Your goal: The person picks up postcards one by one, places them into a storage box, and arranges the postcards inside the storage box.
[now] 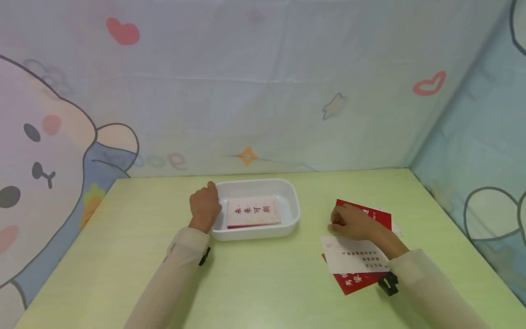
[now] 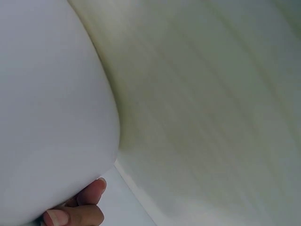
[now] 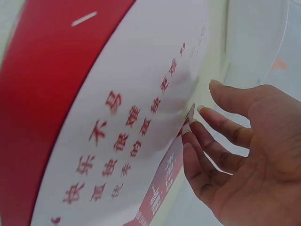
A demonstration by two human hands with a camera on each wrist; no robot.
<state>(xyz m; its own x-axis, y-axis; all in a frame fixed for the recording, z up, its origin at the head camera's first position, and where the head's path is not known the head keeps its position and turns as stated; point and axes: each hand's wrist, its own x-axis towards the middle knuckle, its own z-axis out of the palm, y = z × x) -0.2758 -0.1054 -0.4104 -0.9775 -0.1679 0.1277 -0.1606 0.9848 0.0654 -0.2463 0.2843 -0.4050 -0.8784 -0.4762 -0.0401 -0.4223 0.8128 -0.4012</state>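
Note:
My left hand (image 1: 205, 205) grips the left end of a white tray (image 1: 255, 234). In the left wrist view its fingers (image 2: 87, 214) curl at the edge of the tray's smooth side. A small stack of cards (image 1: 255, 212), the top one pale with red characters, lies inside. Over on the right, my right hand (image 1: 353, 222) is above a red card (image 1: 381, 218). The right wrist view shows its bent fingertips right at that card's edge, the thumb standing apart from them. Nearer me, a white card (image 1: 349, 256) with printed lines overlaps another red card (image 1: 348, 285).
Part of a pale card (image 1: 396, 229) shows beyond the far red card. All of this stands on a light yellow-green table (image 1: 263, 283). A printed cloth (image 1: 263, 91) with cartoon figures hangs behind the table and along its sides.

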